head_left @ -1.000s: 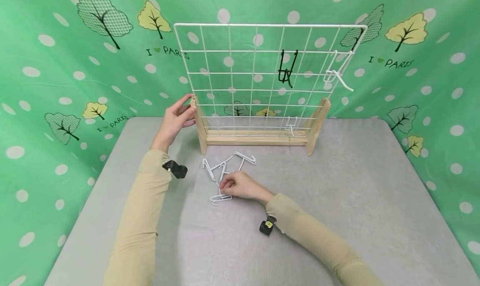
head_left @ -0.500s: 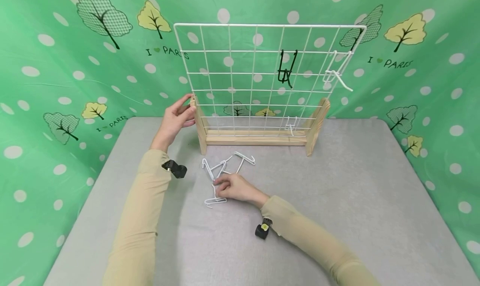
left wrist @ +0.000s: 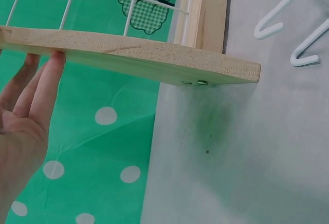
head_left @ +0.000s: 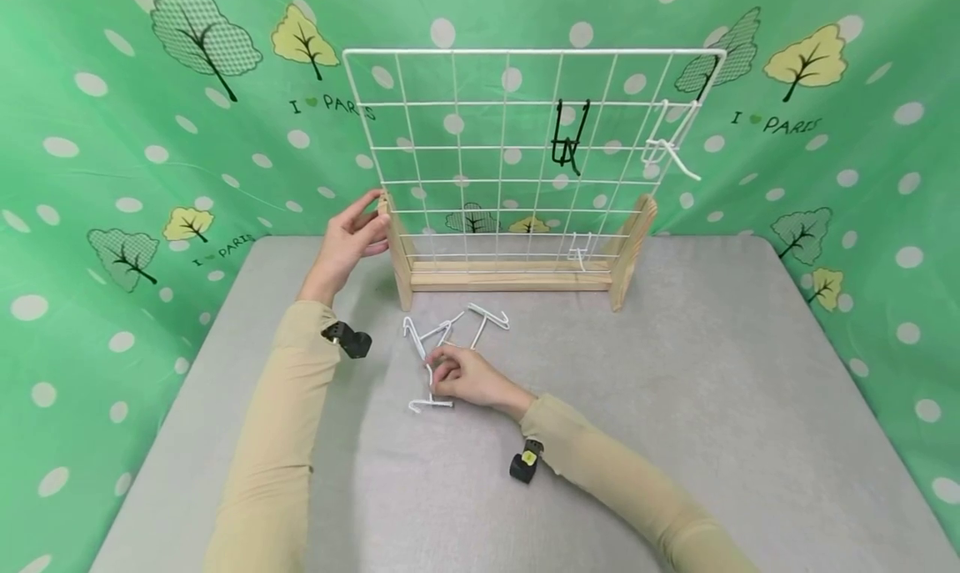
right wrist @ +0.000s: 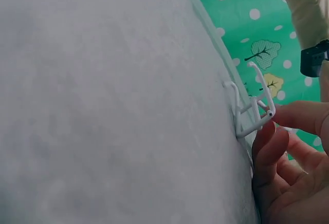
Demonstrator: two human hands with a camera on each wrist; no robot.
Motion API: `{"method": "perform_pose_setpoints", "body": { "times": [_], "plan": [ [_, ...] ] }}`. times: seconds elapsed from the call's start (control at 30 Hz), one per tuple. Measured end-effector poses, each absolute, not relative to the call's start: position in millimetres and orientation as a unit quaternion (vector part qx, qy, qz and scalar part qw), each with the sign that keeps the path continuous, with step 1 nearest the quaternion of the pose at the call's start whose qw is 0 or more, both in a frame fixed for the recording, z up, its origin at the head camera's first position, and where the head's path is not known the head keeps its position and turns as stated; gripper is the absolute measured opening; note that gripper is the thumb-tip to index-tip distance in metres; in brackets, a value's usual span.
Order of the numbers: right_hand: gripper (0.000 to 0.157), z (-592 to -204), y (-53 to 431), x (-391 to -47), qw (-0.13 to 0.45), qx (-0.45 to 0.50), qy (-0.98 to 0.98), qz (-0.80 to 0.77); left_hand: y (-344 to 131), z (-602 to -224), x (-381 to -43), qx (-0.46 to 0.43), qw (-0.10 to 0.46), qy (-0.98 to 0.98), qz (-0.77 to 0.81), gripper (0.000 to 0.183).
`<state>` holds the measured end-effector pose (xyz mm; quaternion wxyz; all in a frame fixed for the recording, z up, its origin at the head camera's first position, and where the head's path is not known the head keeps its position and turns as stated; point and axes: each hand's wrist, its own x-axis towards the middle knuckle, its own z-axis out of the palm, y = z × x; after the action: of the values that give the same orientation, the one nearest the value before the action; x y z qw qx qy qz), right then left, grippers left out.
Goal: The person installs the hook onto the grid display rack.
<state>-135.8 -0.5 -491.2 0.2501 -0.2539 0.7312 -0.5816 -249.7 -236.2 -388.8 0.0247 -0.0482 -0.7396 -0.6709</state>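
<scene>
My left hand point(head_left: 348, 238) is at the wooden left upright point(head_left: 397, 252) of a white wire grid rack point(head_left: 510, 148). In the left wrist view its fairly straight fingers point(left wrist: 47, 88) touch the upright's outer face. Over the table, my right hand point(head_left: 472, 377) pinches a white wire hook point(head_left: 431, 403) between thumb and fingers. The right wrist view shows the hook's bent prongs and crossbar point(right wrist: 254, 129) sticking out past the fingertips, close over the tabletop. Just beyond that hand lie more white hooks point(head_left: 487, 316), partly overlapping one another.
On the grid hang a black hook point(head_left: 566, 148), a white hook point(head_left: 663, 149) at upper right and a small white hook point(head_left: 577, 254) low down. Behind the grey table point(head_left: 712, 389) hangs a green dotted curtain point(head_left: 885, 223).
My right hand has shifted slightly left with the hook, whose frame has turned to look flatter. My left hand has stayed at the upright.
</scene>
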Motion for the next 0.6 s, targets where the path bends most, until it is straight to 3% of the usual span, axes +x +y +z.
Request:
{"method": "perform_pose_setpoints", "body": {
  "times": [0.23, 0.6],
  "plan": [
    [0.034, -492, 5, -132, 0.233, -0.239, 0.708, -0.622, -235, -387, -250, -0.048, 0.027, -0.739, -0.671, 0.054],
    [0.022, -481, 17, -127, 0.212, -0.209, 0.699, -0.65, -234, -389, -250, -0.044, 0.033, -0.729, -0.682, 0.053]
  ]
}}
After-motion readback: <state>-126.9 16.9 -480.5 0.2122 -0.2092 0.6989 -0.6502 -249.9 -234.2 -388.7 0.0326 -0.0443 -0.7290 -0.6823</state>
